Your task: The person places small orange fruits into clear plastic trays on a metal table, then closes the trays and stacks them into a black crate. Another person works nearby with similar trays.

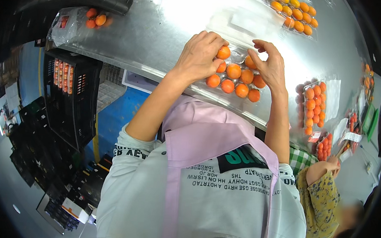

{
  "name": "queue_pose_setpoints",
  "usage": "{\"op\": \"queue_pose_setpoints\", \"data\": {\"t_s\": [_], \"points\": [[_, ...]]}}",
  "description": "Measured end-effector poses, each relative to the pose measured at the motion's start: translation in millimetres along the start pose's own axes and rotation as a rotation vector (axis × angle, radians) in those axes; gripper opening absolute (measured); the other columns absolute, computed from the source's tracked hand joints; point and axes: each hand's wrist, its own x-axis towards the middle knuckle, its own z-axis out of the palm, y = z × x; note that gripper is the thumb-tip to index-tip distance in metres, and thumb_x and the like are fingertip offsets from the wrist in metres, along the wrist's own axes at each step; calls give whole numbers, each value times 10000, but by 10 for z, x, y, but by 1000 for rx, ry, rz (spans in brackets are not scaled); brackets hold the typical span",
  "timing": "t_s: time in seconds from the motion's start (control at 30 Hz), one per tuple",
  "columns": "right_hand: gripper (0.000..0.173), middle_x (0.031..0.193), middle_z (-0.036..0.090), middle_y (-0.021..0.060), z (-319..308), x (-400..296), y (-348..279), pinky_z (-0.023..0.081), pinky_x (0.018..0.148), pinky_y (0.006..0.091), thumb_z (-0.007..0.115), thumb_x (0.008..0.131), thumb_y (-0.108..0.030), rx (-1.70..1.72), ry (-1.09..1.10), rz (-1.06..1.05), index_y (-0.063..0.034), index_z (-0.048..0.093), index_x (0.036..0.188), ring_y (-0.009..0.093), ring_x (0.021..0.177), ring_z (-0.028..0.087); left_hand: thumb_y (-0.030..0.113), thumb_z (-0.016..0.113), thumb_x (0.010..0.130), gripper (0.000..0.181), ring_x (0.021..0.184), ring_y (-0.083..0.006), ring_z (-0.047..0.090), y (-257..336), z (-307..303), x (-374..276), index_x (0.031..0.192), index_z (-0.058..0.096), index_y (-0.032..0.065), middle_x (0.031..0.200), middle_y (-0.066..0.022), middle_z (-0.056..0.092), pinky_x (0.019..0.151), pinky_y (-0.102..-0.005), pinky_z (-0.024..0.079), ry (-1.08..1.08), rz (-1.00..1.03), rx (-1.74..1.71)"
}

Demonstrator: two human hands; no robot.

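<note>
Before me on a metal table, orange tomatoes [233, 71] sit in rows in a clear plastic tray [237, 53]. My left hand [202, 55] closes its thumb and fingers around an orange tomato [223, 52] at the tray's far left corner. Another tomato [221, 66] lies partly under its thumb. My right hand [269, 63] hovers at the tray's right side, thumb and fingers apart, close to a tomato [250, 62] at the far right corner; whether it touches that one I cannot tell. A clear plastic lid [247, 23] appears to extend behind the tray, blurred by glare.
Filled trays of orange fruit stand at the far right [297, 14] and right [316, 106]. Loose tomatoes [100, 20] lie far left beside plastic packaging [65, 31]. A black crate [72, 96] stands left, below the table edge [141, 68]. A co-worker's arm [320, 171] is at lower right.
</note>
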Motion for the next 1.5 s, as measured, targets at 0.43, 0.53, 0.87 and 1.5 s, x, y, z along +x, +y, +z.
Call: {"op": "queue_pose_setpoints", "data": {"t_s": [0.43, 0.53, 0.87, 1.5], "points": [[302, 898, 625, 59, -60, -179, 41, 412, 807, 370, 733, 665, -190, -411, -78, -156, -89, 658, 940, 229, 879, 569, 116, 687, 714, 343, 961, -211, 526, -128, 184, 114, 1052, 637, 81, 1009, -21, 616, 878, -340, 398, -101, 150, 259], [290, 866, 628, 70, -62, -175, 50, 411, 803, 364, 735, 658, -190, -393, -73, -155, -84, 666, 919, 234, 847, 577, 120, 684, 725, 344, 970, -209, 526, -102, 180, 104, 1065, 638, 88, 1022, -21, 614, 880, -341, 397, -110, 135, 244], [371, 916, 633, 89, -281, -364, -80, 465, 807, 317, 744, 682, -193, 279, -50, 18, -33, 639, 999, 206, 900, 603, 209, 643, 820, 306, 805, -167, 573, 278, 79, 71, 1091, 621, 69, 889, -51, 619, 713, -311, 461, 64, -144, -122], [394, 955, 582, 43, -138, -586, -300, 449, 842, 274, 692, 816, -160, 908, -100, 134, -3, 544, 1145, 132, 906, 557, 71, 649, 845, 371, 943, -188, 632, 589, 43, -208, 1180, 514, -15, 1082, -131, 601, 813, -280, 536, -66, -407, -1310]]}}
